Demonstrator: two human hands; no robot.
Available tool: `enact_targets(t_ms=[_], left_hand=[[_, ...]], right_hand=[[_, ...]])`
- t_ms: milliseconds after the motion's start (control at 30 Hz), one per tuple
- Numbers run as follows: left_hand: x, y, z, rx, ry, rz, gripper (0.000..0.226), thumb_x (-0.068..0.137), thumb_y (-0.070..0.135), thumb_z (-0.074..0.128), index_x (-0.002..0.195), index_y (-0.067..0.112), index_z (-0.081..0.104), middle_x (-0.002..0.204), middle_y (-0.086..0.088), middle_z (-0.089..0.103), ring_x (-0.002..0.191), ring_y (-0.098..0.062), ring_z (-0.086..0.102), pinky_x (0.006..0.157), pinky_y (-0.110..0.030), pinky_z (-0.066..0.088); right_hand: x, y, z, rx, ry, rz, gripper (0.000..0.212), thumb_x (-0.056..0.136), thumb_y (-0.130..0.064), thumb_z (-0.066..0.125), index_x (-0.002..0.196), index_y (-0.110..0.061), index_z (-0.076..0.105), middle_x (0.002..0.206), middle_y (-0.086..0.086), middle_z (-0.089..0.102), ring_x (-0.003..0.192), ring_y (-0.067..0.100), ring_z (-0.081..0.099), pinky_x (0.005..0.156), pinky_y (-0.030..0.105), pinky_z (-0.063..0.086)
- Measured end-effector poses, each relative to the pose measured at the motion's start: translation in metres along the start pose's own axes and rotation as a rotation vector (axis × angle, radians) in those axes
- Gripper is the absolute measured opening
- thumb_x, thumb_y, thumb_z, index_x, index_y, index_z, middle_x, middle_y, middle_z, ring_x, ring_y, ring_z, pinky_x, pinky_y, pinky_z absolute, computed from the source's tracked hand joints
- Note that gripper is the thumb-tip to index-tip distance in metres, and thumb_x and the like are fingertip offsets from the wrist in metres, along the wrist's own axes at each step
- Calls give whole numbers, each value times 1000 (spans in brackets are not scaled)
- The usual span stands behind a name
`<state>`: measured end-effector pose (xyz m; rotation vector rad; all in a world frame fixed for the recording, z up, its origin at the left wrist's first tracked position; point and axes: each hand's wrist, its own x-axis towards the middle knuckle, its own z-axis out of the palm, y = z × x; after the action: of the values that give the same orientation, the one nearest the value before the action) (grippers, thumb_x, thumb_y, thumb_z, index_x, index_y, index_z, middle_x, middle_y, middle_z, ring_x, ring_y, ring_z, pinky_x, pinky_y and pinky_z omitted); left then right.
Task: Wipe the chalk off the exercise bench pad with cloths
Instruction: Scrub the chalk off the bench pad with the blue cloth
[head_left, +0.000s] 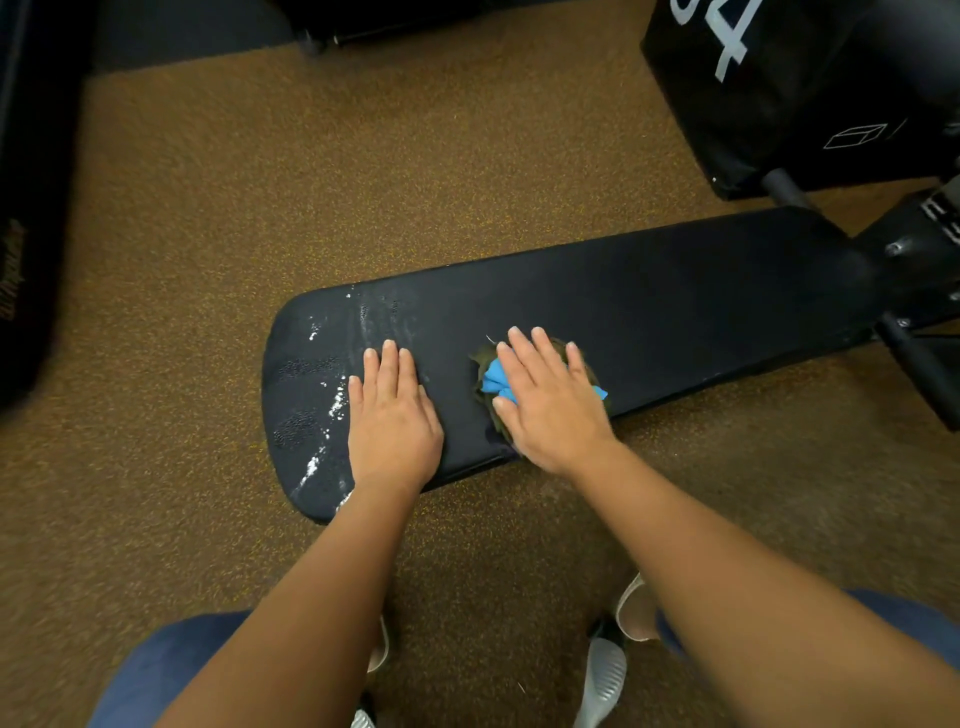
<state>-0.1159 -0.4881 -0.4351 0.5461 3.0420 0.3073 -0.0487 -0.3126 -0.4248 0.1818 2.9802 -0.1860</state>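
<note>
Light is dim and warm overall, falling soft and even from above, with no hard shadows under the arms. The speckled floor (208, 208) reads amber, grainy and slightly smeared. The black bench pad (675, 291) carries a faint sheen; white chalk (337, 402) on it glints brightest. Corners fall to near black, detail lost. Wide-angle bending curves the edges, and the near forearms look soft.

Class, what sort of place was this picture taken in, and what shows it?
Most likely a gym: a padded exercise bench smeared with white chalk, speckled rubber flooring, and a black padded box bearing large white numerals.
</note>
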Motion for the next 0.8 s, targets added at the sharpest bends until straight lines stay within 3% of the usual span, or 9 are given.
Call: enact_targets(t_ms=[67, 167, 267, 367, 467, 567, 667, 800], left_hand=[[0, 0, -1, 5, -5, 1, 57, 94, 27, 22, 144, 3, 33, 154, -13, 26, 145, -31, 16, 115, -48, 16], [1, -2, -2, 15, -41, 13, 56, 95, 24, 21, 147, 4, 27, 157, -12, 19, 146, -29, 10, 117, -46, 11], [2, -3, -5, 9, -34, 29, 59, 93, 28, 19, 146, 4, 29, 156, -12, 22, 145, -29, 13, 116, -46, 13], [2, -5, -6, 33, -39, 42, 60, 94, 31, 18, 147, 6, 30, 156, -11, 22, 145, -28, 15, 116, -44, 14], [3, -6, -8, 45, -56, 42, 60, 94, 32, 18, 148, 8, 27, 157, -10, 20, 146, -26, 13, 117, -42, 14], [4, -12, -9, 57, -89, 83, 58, 96, 28, 27, 150, 9, 19, 159, -7, 11, 147, -23, 6, 118, -40, 10], [3, -21, -13, 30, -69, 137, 54, 97, 28, 26, 148, 8, 26, 157, -8, 19, 146, -24, 13, 116, -40, 15], [2, -31, -13, 52, -61, 166, 60, 96, 36, 15, 148, 9, 28, 157, -6, 22, 146, -24, 14, 117, -41, 14]], right_hand=[[4, -30, 1, 41, 29, 81, 65, 98, -45, 25, 153, -12, 12, 162, 7, 2, 148, 30, -5, 118, 55, -1], [-7, -47, 8, -6, 9, -131, 65, 98, -46, 27, 152, -12, 19, 162, 7, 10, 148, 29, 0, 118, 52, 3], [-6, -12, 4, -54, 1, -315, 65, 96, -51, 25, 151, -16, 23, 161, 3, 14, 148, 24, 7, 119, 49, 9], [7, -3, -3, -38, -10, -133, 64, 98, -49, 25, 153, -17, 15, 162, 2, 7, 149, 23, 1, 118, 52, 8], [11, -41, -4, 37, 17, 53, 65, 99, -46, 27, 153, -13, 12, 162, 6, 2, 148, 28, -7, 118, 53, -2], [-2, -57, 3, 5, -7, -110, 65, 99, -46, 26, 153, -12, 15, 162, 8, 4, 148, 29, -5, 118, 52, 0], [-1, -27, 2, -31, 10, -293, 68, 95, -50, 22, 151, -13, 25, 160, 6, 16, 148, 27, 9, 119, 52, 10], [17, -26, -1, -4, 12, 27, 67, 97, -49, 25, 153, -13, 14, 162, 6, 5, 148, 27, -2, 119, 53, 3]])
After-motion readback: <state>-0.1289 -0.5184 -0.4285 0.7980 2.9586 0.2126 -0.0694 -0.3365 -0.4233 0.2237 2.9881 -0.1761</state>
